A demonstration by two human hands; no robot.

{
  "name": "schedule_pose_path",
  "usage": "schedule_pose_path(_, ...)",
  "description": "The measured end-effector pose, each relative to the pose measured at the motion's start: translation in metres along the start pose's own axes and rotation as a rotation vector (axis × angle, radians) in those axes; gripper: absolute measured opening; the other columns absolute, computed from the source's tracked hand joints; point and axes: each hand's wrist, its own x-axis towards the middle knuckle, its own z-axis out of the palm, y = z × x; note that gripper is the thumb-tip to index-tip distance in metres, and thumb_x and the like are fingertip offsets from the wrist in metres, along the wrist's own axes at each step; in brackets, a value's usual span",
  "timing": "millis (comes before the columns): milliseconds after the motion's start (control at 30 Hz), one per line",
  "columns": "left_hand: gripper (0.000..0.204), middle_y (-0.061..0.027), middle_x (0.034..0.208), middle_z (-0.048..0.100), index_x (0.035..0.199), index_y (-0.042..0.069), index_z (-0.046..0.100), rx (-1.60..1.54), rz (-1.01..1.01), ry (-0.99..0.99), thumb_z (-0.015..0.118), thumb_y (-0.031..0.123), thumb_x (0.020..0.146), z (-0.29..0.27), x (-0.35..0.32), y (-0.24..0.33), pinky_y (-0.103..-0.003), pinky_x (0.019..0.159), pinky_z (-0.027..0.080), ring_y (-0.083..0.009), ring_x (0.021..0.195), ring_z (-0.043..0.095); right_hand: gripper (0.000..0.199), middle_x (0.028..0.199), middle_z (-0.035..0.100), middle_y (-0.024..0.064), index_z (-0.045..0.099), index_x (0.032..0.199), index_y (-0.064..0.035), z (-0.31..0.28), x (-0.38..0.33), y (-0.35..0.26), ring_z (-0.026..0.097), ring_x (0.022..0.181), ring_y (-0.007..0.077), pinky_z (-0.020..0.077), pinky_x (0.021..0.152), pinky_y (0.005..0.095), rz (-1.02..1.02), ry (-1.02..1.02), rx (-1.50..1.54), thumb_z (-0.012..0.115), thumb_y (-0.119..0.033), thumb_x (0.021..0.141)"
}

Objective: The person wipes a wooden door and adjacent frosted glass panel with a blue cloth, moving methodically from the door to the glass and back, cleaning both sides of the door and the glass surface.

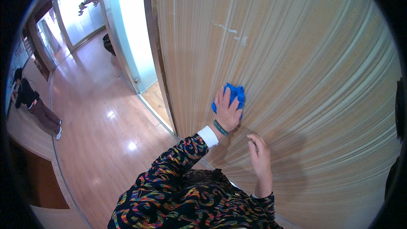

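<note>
Cloth: blue, bunched [239, 93], against the striped wall [296, 80], below white marks [241, 40].
Left hand [229, 112]: laid over the cloth, fingers extended, pressing rather than clenching.
Right hand [260, 157]: empty, fingers loosely curled, near the wall; contact cannot be told.
Wiping step: apparently mid-stroke.
Next stroke: calls, by judgement, for even palm pressure, cloth kept flat.
Cloth axis: seemingly longer up-and-down the wall; partly hidden, no distinct front end.
</note>
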Motion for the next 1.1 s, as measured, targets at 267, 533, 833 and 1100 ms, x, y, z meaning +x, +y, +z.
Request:
schedule_pose_path(267,0.053,-0.0235,0.157,0.021,0.15,0.003,0.027,0.081,-0.468,0.317,0.036,0.025,0.102,-0.02,0.094,-0.095,-0.053,0.116,0.015,-0.0387,0.144,0.021,0.02,0.113,0.064,0.016,0.062,0.112,-0.0026,0.001,-0.017,0.004,0.061,0.107,0.0307,0.0477,0.091,0.0362,0.083,0.035,0.002,0.058,-0.008,0.093)
schedule_pose_path(533,0.058,-0.0276,0.157,0.016,0.149,0.003,0.029,-0.033,-0.149,0.166,0.043,0.024,0.097,0.004,0.024,-0.005,-0.057,0.114,0.012,-0.0488,0.143,0.015,0.019,0.111,0.064,0.0167,0.062,0.111,-0.0016,-0.004,-0.017,-0.001,0.062,0.105,0.0298,0.0476,0.09,0.0351,0.16,-0.001,0.022,0.057,-0.008,0.094)
schedule_pose_path(833,0.059,-0.0246,0.159,0.012,0.146,0.004,0.041,-0.477,-0.102,-0.115,0.037,0.039,0.099,0.015,0.015,0.056,-0.055,0.115,0.008,-0.0475,0.145,0.009,0.024,0.111,0.064,0.0142,0.058,0.119,0.0014,-0.009,0.002,-0.007,0.062,0.103,0.0238,0.0474,0.09,0.0321,0.125,0.139,0.327,0.052,-0.003,0.096)
schedule_pose_path(1100,0.057,-0.0219,0.16,0.013,0.148,0.0,0.033,-0.746,-0.212,-0.207,0.027,0.035,0.103,0.014,0.037,0.077,-0.045,0.119,0.008,-0.0379,0.148,0.012,0.034,0.128,0.056,0.0173,0.057,0.123,0.0013,-0.035,0.051,-0.033,0.053,0.12,0.0339,0.0403,0.105,0.0404,-0.226,0.225,0.05,0.047,0.004,0.091)
